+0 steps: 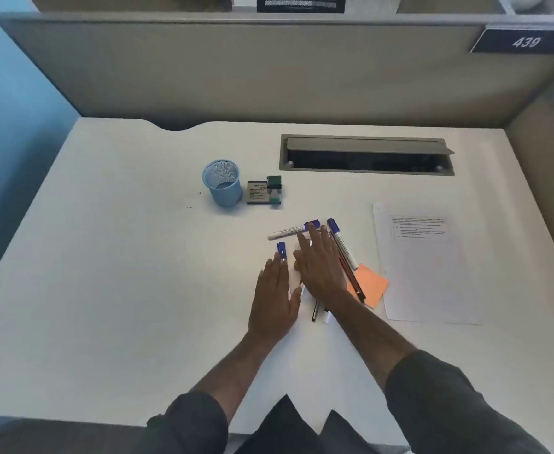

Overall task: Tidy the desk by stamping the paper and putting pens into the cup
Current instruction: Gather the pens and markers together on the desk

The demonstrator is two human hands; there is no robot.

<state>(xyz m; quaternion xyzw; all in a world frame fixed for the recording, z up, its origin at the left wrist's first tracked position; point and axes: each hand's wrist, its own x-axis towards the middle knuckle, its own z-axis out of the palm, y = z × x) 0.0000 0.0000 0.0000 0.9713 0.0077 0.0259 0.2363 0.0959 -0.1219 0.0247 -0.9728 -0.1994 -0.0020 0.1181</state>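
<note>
Over on the left stood the blue mesh cup point(222, 182), upright and showing nothing inside, well apart from the pens it was meant to take. Just beside it on the right sat the ink pad point(258, 192) with the green stamp point(274, 189) touching its edge, neither one handled, so the stamping looked not yet begun. Then the action: the left hand point(277, 301) lay flat on the desk point(111, 257), fingers straight and grasping nothing, a blue-capped marker point(281, 250) poking out at its fingertips. The right hand point(321, 267) was spread over the heap, fingers extended and nothing clasped, apparently herding the loose pens together before a pick-up. Another marker point(293, 229) lay crosswise just beyond those fingers, and a third marker point(342, 244) ran alongside the hand with a red pencil point(354, 279) next to it. What lay under the palm could not be made out, though pen ends stuck out near the wrist. An orange sticky note point(372, 285) lay partly under the pencil, overlapping the edge of the printed paper point(426, 267), which waited unstamped on the far right.
</note>
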